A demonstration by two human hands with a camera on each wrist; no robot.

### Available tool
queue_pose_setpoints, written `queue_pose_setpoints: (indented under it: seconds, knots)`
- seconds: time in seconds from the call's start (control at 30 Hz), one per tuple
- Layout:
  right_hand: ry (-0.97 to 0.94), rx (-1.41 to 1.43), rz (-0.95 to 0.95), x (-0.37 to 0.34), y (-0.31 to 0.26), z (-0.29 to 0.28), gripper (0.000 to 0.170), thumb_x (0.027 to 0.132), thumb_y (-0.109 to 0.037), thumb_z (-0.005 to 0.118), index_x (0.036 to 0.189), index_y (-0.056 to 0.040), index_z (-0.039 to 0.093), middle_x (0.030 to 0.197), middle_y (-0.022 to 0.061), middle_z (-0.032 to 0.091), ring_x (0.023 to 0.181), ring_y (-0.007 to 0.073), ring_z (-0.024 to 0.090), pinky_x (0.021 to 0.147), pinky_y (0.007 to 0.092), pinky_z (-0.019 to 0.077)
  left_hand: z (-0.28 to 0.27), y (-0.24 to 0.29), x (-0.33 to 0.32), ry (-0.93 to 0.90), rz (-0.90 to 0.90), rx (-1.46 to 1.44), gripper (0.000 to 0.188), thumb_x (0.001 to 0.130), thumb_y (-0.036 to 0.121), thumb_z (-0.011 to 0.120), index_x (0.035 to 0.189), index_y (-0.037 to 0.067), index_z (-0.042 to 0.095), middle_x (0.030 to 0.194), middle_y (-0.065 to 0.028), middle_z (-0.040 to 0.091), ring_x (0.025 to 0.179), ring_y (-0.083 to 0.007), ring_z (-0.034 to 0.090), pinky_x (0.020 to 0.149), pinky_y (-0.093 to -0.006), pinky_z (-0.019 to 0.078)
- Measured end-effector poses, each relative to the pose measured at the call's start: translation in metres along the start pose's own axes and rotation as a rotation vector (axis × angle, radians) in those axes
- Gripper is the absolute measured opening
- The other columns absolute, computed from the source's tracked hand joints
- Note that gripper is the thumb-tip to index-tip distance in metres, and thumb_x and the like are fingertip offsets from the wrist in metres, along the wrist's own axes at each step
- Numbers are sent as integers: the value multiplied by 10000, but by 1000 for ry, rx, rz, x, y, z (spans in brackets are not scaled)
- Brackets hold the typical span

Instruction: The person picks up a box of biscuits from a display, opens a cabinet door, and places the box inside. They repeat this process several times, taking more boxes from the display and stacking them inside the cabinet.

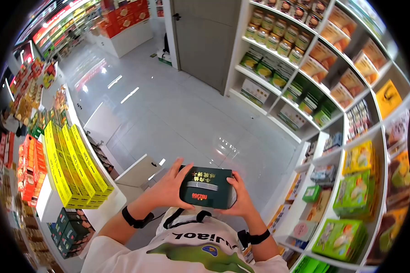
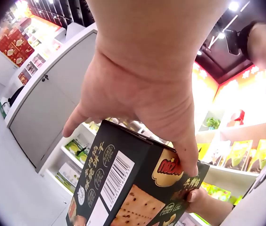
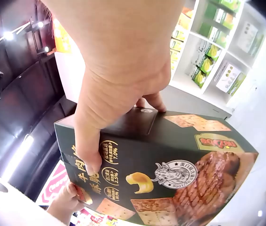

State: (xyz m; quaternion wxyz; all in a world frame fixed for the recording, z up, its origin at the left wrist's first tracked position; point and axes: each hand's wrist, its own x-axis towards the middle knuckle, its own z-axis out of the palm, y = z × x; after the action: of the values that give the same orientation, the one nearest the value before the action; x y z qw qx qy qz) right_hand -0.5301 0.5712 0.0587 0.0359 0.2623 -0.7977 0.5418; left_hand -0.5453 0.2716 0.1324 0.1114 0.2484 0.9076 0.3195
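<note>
A dark green cracker box is held between both hands in front of the chest. Its top bears gold characters and a red logo. My left hand grips one end, with the thumb over the near side in the left wrist view. At the opposite end my right hand holds on, its thumb pressed to the printed face in the right wrist view. That view shows the box with a steak picture, crackers and a bull's head emblem. A barcode and a large cracker picture mark the box in the left wrist view.
To the left, long yellow boxes lie on a white counter, with stacked dark boxes below. White shelves on the right hold jars, cartons and green packets. A grey door stands across the shiny floor.
</note>
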Motion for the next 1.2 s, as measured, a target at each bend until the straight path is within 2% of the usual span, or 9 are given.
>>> queue_pose_setpoints:
  seconds: [0.1,0.2,0.6,0.7,0.8,0.97,1.1,1.13,1.2]
  knots:
    - [-68,-20,-14,61,38,-5,1153,460,-247,986,1452,-189,402,1520,240,317,1384,413,398,1099,502,387,-11,-38,47,51,-43,22,1296,559,533,923,1532,39,224,1532,-349,178,1402,-544,273,1118,-528,366]
    - [-94,-55,10,128,63,-12,1075,471,-253,975,1406,-182,450,1481,245,321,1334,444,422,1050,523,442,-18,-85,97,102,-89,-190,1271,565,535,911,1506,2,243,1441,-317,301,1238,-491,489,1006,-475,476]
    - [-268,-144,-136,413,156,14,1120,450,-241,974,1418,-178,414,1527,271,299,1385,451,384,1118,510,364,-133,-254,233,266,-156,-229,1281,543,406,914,1516,-13,193,1448,-347,280,1273,-514,443,1051,-489,445]
    - [-407,-63,-181,492,183,51,1093,452,-240,968,1403,-192,432,1499,261,333,1342,454,424,1076,516,410,-155,-300,233,347,-242,-178,1332,527,375,926,1530,-29,147,1458,-346,268,1293,-507,423,1066,-478,432]
    - [-598,18,-246,575,208,94,1066,458,-249,963,1390,-201,447,1473,254,361,1307,459,452,1039,523,449,-183,-335,230,270,-548,-189,1344,551,407,917,1540,-29,119,1465,-347,269,1316,-501,396,1093,-468,406]
    - [-900,160,-374,713,233,190,1040,483,-247,952,1393,-217,451,1477,239,368,1333,450,436,1046,485,460,-215,-393,224,478,-747,-108,1270,543,387,906,1491,-63,190,1413,-323,338,1267,-488,437,1078,-464,414]
    - [-1095,317,-515,792,234,285,1193,502,-201,942,1493,-121,282,1490,236,357,1354,444,415,1083,466,434,-258,-412,212,644,-988,-84,1181,522,344,900,1426,-65,260,1371,-297,367,1263,-477,426,1073,-464,417]
    - [-1160,325,-585,804,230,310,1267,546,-171,926,1534,-43,144,1513,255,328,1386,446,376,1125,457,389,-262,-415,206,711,-1067,-96,1178,514,330,899,1423,-66,262,1365,-298,367,1266,-476,422,1071,-465,418]
    - [-1332,305,-523,823,220,358,1266,575,-157,913,1545,-35,109,1525,267,309,1401,445,356,1140,454,367,-260,-425,194,848,-1191,-95,1169,492,300,893,1412,-71,275,1358,-302,363,1268,-477,421,1070,-460,420]
